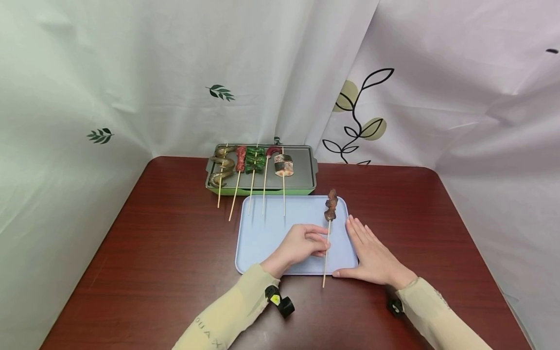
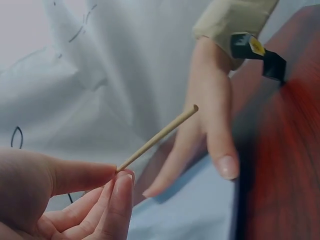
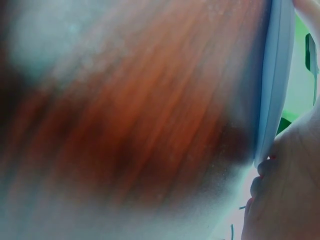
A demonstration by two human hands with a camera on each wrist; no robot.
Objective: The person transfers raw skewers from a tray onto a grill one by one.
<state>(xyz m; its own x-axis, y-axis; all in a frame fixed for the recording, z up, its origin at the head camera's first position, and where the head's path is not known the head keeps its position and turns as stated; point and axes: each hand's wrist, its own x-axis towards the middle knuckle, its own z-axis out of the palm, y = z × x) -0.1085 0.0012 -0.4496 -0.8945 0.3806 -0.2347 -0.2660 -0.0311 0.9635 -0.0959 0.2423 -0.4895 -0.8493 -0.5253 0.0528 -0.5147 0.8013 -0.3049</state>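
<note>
My left hand (image 1: 302, 243) pinches the wooden stick of a skewer threaded with brown meat chunks (image 1: 331, 204), over the right part of a light blue tray (image 1: 267, 243). In the left wrist view, the bare end of the stick (image 2: 157, 137) pokes out past the thumb and finger. At the tray's right front corner rests my right hand (image 1: 374, 255), fingers straight along the side and thumb at the front edge. The right wrist view has that hand (image 3: 290, 190) partly in sight against the tray's rim (image 3: 275, 75).
Behind the tray stands a grey grill pan (image 1: 304, 167) with a green base. Across it lie a shrimp skewer (image 1: 225, 165), a red meat skewer (image 1: 241, 158), a green vegetable skewer (image 1: 255, 159), a dark red curled one (image 1: 273, 151) and a fish-slice one (image 1: 284, 165), sticks jutting forward.
</note>
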